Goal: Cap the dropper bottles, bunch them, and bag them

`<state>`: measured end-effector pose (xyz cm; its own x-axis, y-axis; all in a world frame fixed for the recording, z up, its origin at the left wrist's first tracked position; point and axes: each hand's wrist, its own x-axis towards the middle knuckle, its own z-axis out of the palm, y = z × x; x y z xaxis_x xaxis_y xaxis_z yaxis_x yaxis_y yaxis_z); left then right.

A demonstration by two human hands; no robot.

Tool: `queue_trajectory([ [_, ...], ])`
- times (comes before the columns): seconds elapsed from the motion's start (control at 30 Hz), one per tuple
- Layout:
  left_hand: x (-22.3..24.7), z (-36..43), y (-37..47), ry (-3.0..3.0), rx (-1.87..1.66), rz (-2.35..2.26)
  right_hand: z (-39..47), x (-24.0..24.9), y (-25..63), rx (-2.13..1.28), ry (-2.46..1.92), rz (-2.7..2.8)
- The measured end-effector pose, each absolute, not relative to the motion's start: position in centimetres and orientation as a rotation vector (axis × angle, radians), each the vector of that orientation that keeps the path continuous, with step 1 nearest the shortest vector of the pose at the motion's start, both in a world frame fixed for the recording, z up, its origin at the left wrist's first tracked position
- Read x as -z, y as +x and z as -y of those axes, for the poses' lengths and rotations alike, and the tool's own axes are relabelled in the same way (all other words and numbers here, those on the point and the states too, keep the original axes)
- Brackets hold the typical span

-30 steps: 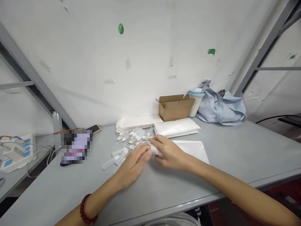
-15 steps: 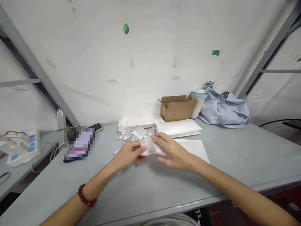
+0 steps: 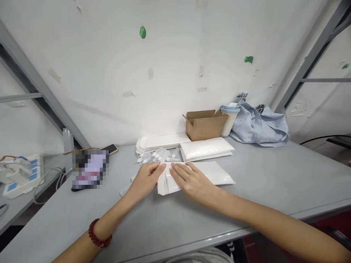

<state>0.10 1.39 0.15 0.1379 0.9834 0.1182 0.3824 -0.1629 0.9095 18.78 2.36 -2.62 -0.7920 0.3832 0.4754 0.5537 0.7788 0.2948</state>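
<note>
A white padded mailer point(image 3: 212, 172) lies flat across the middle of the table, its flap end to the left. My left hand point(image 3: 146, 179) is closed on the flap end, with the thumb on top and the other fingers partly hidden. On the mailer's upper face, close to the flap fold, my right hand point(image 3: 194, 182) rests with its fingers stretched out flat. Just behind my hands is a loose pile of small translucent tubes point(image 3: 156, 156) with white tips. Another translucent piece point(image 3: 124, 190) shows partly from behind my left wrist.
Behind the hands lie a stack of white mailers point(image 3: 167, 140) and a filled-looking mailer point(image 3: 207, 149). An open cardboard box point(image 3: 207, 128), a lidded cup point(image 3: 229, 118) and a blue cloth bag point(image 3: 260, 126) line the wall. A blurred-out phone point(image 3: 91, 170) and a power strip point(image 3: 24, 175) are at left.
The mailer's flap end, earlier raised and bunched between both hands, now lies flat and spread. My right hand has flattened onto the mailer; my left hand has shifted slightly left.
</note>
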Motion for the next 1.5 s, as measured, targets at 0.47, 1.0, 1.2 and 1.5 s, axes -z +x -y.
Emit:
queue_trajectory([
  [0.47, 0.6, -0.2, 0.7, 2.544, -1.116, -1.297, -3.5, 1.1, 19.9, 0.593, -0.674, 2.341],
  [1.0, 1.5, -0.6, 1.0, 2.417, -1.056, -1.292, -2.7, 0.5, 19.7, 0.585, -0.668, 2.234],
  [1.2, -0.6, -3.3, 2.6, 1.802, -1.122, -1.221, -3.9, -0.6, 20.4, 0.562, -0.831, 2.106],
  [1.5, -2.4, -12.0, 6.4, 1.451, -0.926, -1.083, -7.1, -0.7, 22.4, 0.525, -1.36, 2.263],
])
